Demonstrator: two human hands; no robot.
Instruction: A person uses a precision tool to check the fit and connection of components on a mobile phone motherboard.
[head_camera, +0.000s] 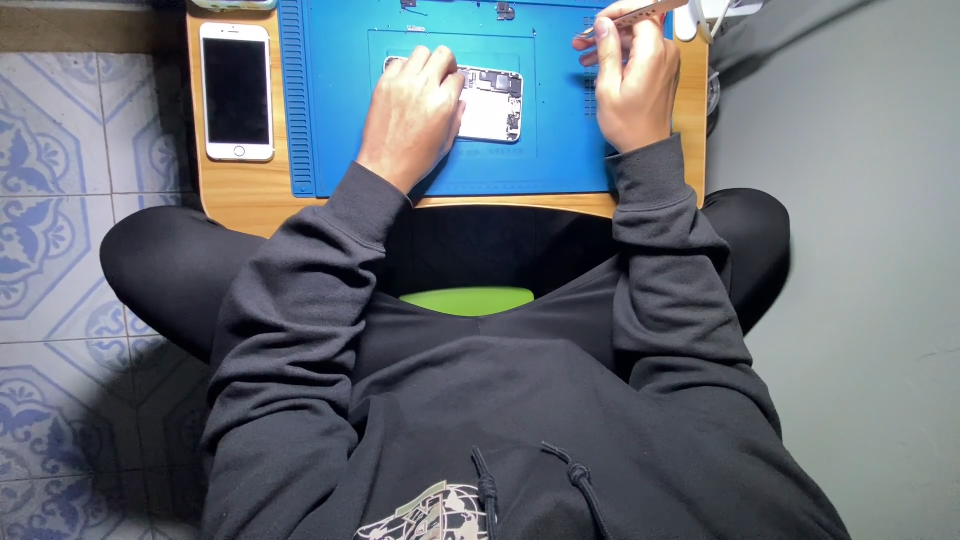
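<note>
An opened phone body with its internal parts showing lies on a blue work mat. My left hand rests flat on the left half of it, covering that part. My right hand is raised at the mat's right edge, fingers closed around a thin metal tool that points up and to the right. The tool's tip sits above the mat, apart from the opened phone.
A white phone with a dark screen lies face up on the small wooden table, left of the mat. Small parts sit at the mat's top. Patterned tile floor lies left, a grey wall right. My crossed legs are under the table.
</note>
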